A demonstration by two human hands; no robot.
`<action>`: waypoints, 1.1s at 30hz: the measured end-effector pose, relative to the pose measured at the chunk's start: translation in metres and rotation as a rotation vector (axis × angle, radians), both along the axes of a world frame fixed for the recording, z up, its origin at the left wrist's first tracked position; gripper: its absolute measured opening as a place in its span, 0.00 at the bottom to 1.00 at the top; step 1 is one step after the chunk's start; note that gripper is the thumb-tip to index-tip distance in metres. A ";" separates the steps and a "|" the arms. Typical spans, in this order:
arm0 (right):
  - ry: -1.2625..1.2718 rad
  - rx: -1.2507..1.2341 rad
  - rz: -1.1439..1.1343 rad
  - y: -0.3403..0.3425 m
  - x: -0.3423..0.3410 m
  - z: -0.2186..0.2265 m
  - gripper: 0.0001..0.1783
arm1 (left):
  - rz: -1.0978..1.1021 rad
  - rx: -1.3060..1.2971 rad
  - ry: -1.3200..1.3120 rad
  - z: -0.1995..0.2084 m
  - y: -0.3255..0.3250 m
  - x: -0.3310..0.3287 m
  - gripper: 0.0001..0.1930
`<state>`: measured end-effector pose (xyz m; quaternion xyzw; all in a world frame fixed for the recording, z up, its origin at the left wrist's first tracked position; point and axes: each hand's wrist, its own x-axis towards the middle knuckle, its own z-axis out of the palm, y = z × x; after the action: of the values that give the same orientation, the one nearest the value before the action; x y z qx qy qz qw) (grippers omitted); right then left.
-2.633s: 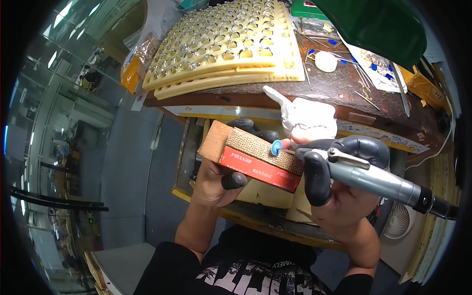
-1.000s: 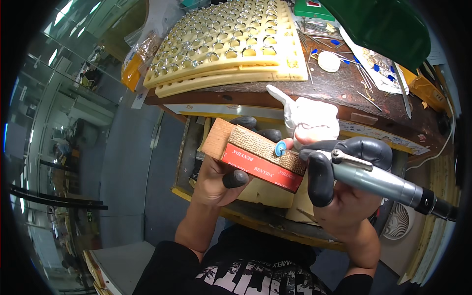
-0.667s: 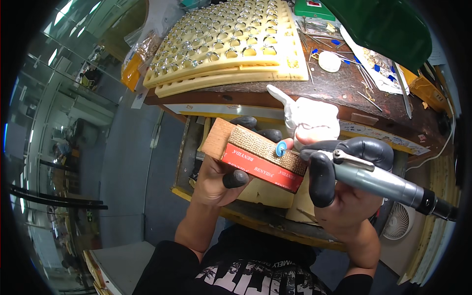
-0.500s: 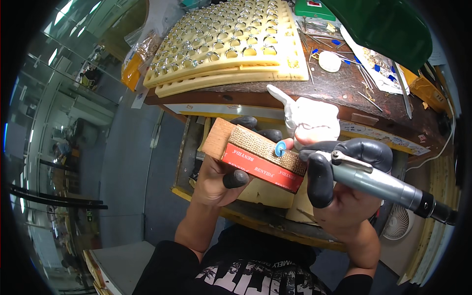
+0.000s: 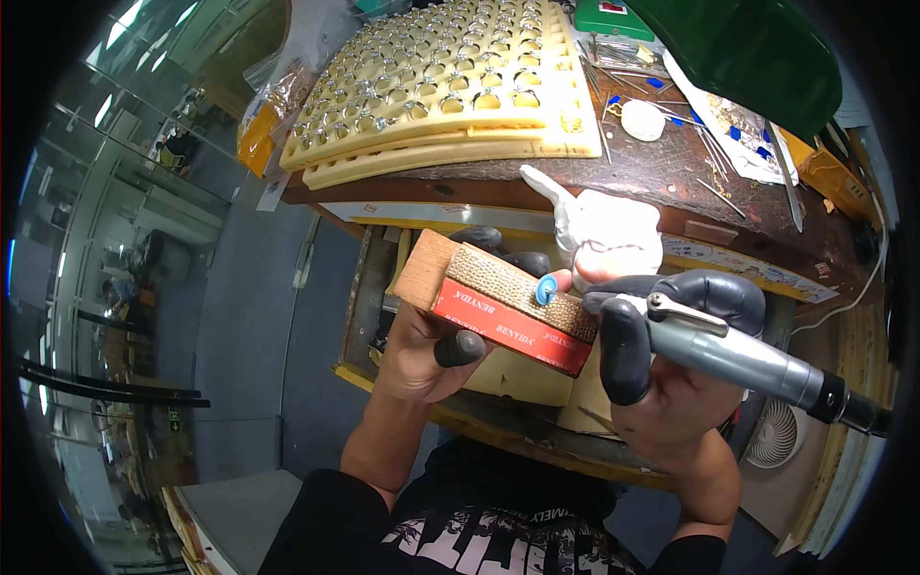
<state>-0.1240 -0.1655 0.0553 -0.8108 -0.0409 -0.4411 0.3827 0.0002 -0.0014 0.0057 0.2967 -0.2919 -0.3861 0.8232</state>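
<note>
My left hand [image 5: 431, 356] grips a wooden block [image 5: 428, 268] wrapped in abrasive paper [image 5: 508, 285] with a red printed backing. Black finger cots cover several fingertips on both hands. In my right hand [image 5: 671, 383] is a grey metal rotary handpiece [image 5: 738, 356] with a lever on its side, its rear end joined to a black cable. A small blue disc [image 5: 546, 289] at the tool's tip sits against the textured face of the paper, near the block's right end. Just behind the block is a white wrapped piece [image 5: 613, 225] at the bench edge.
Many rings stand in yellowish trays [image 5: 565, 134] on the wooden bench [image 5: 460, 184]. Thin burs, blue bits, a round white disc [image 5: 642, 120] and tweezers [image 5: 786, 177] lie at the right. A dark green lamp shade [image 5: 757, 57] hangs above; an open drawer [image 5: 498, 383] lies below my hands.
</note>
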 end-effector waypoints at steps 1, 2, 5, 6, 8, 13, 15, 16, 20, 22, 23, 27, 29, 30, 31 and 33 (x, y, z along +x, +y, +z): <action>0.000 0.000 0.000 0.000 -0.001 0.000 0.06 | 0.000 0.000 0.000 0.000 0.000 0.000 0.39; 0.011 0.004 0.006 -0.001 -0.001 0.000 0.06 | -0.002 -0.005 0.001 0.000 0.000 0.000 0.39; -0.003 0.025 0.023 -0.001 0.000 -0.003 0.06 | -0.004 -0.008 0.000 -0.001 0.000 0.001 0.39; -0.029 0.042 0.035 -0.002 0.001 -0.004 0.06 | -0.003 -0.005 -0.003 -0.001 0.000 0.001 0.39; -0.026 0.034 0.025 -0.001 0.001 -0.004 0.06 | -0.003 -0.014 0.004 0.000 0.000 0.000 0.39; 0.039 0.015 0.015 -0.001 -0.001 0.001 0.07 | -0.006 -0.030 0.002 0.000 0.000 0.001 0.39; 0.040 0.017 0.026 -0.002 -0.002 0.001 0.06 | -0.015 -0.019 0.002 -0.001 0.000 0.001 0.39; 0.040 0.017 0.026 -0.002 -0.001 0.000 0.06 | -0.015 -0.019 0.002 0.000 -0.001 0.001 0.39; -0.026 0.020 0.020 -0.001 0.001 -0.002 0.05 | -0.007 -0.021 -0.002 0.000 0.000 0.000 0.39; -0.016 0.005 0.001 0.000 0.000 0.000 0.04 | -0.001 -0.017 -0.002 0.000 0.001 0.000 0.39; 0.008 0.020 -0.008 0.001 -0.001 0.001 0.04 | 0.002 -0.021 0.003 0.000 0.001 -0.001 0.39; 0.022 0.007 0.009 -0.002 -0.002 0.001 0.04 | 0.003 -0.019 0.002 0.001 0.000 -0.001 0.39; 0.005 0.003 0.020 -0.002 0.001 -0.002 0.05 | 0.000 -0.023 0.000 0.000 0.000 -0.001 0.39; -0.013 -0.002 0.030 -0.001 0.001 -0.003 0.05 | -0.002 -0.028 -0.003 0.000 -0.001 -0.001 0.39; -0.013 -0.002 0.030 -0.001 0.002 -0.003 0.05 | -0.002 -0.028 -0.002 0.000 -0.001 0.000 0.39; -0.005 0.028 0.011 -0.001 0.002 -0.003 0.05 | -0.003 -0.027 -0.008 0.000 -0.001 0.000 0.39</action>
<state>-0.1223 -0.1662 0.0519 -0.8041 -0.0403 -0.4413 0.3963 0.0002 -0.0022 0.0055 0.2865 -0.3011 -0.3823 0.8253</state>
